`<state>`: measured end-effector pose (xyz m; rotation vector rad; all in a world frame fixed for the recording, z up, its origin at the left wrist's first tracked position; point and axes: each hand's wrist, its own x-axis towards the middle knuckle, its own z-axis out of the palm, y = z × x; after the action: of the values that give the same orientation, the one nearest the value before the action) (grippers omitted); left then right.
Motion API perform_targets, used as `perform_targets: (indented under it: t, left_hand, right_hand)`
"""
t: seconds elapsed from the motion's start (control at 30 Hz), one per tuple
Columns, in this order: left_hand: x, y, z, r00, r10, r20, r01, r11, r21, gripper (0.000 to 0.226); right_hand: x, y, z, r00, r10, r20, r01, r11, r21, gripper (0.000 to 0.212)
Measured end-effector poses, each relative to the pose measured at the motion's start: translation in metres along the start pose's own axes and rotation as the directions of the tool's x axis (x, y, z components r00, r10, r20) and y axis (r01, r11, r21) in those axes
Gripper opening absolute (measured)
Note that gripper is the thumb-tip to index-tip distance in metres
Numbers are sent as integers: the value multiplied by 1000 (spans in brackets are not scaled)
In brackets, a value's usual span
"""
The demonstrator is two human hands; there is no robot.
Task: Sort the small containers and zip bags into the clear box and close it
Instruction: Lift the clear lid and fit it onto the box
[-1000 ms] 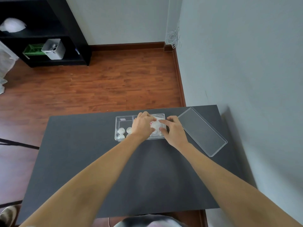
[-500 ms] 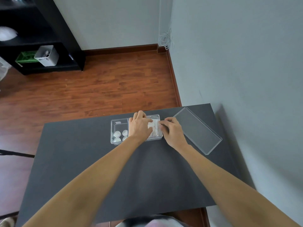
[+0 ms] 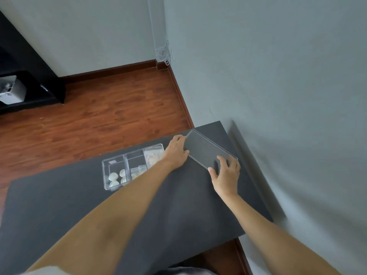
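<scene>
The clear box point(image 3: 107, 167) stands open on the black table point(image 3: 59, 205), split into three compartments. Several small round containers point(image 3: 116, 178) lie in its left compartment and zip bags point(image 3: 154, 156) fill the right one. The clear lid point(image 3: 206, 148) lies flat on the table to the right of the box. My left hand point(image 3: 176, 149) touches the lid's left edge, thumb and fingers at the rim. My right hand point(image 3: 226, 173) grips the lid's near right corner with fingers spread over it.
A grey wall runs close along the table's right side. Wooden floor lies beyond the far edge. A black shelf point(image 3: 39, 90) with a white bin point(image 3: 12, 92) stands at the far left. A white cable bundle point(image 3: 163, 52) hangs in the corner.
Both hands left the box's right compartment and moved right onto the lid. The camera view swung to the right.
</scene>
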<state>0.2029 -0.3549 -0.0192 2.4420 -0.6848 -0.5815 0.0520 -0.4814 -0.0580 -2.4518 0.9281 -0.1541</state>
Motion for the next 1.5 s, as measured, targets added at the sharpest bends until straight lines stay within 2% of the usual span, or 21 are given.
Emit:
perform_targets:
  t: [0.17,0.27,0.5,0.57,0.63,0.77,0.83,0.93,1.03,1.17,1.33,1.5]
  left_hand:
    - [11,3,21,973,-158,171,150,987,58,69]
    - [14,4,27,972,-156,177,135,983,124,65]
    - [1,12,20,975,-127,180,112,989,93,67]
    - [12,16,12,983,-110,145,97,991,95,62]
    - [-11,7,-48,995,-67,-73,74,992,104,52]
    - [-6,8,-55,991,-21,-133,32,996,83,38]
    - [-11,5,-53,985,-11,-170,20,999,50,30]
    - [-15,-3,-59,974,-11,-228,9,1000,-12,26]
    - [-26,-11,-79,950,-17,-311,-3,998,-63,28]
    - [-46,-31,-115,903,-93,-419,20,984,-176,27]
    - [-77,-61,-147,839,-207,-503,63,956,-287,21]
    - [-104,-94,-161,787,-349,-509,122,896,-426,12]
  right_hand:
    - [-15,24,2,991,127,46,-123,989,-80,57]
    - [-17,27,6,990,122,65,-115,988,-103,58]
    - [-18,26,1,979,172,113,-177,984,35,69]
    - [-9,26,-5,974,194,114,-209,968,139,72]
    - [-5,-26,-29,998,3,65,-20,966,256,70]
    - [7,-26,-36,998,18,-67,5,944,330,62]
    - [7,-19,-38,988,20,-154,36,936,349,51]
    - [14,-19,-47,971,-47,-233,130,927,352,31]
    - [23,-31,-56,957,-119,-263,208,916,344,26]
    - [31,-63,-61,928,-245,-280,327,895,303,26]
    - [35,-101,-58,892,-395,-218,449,830,332,17]
    - [35,-138,-41,869,-479,-126,495,829,261,11]
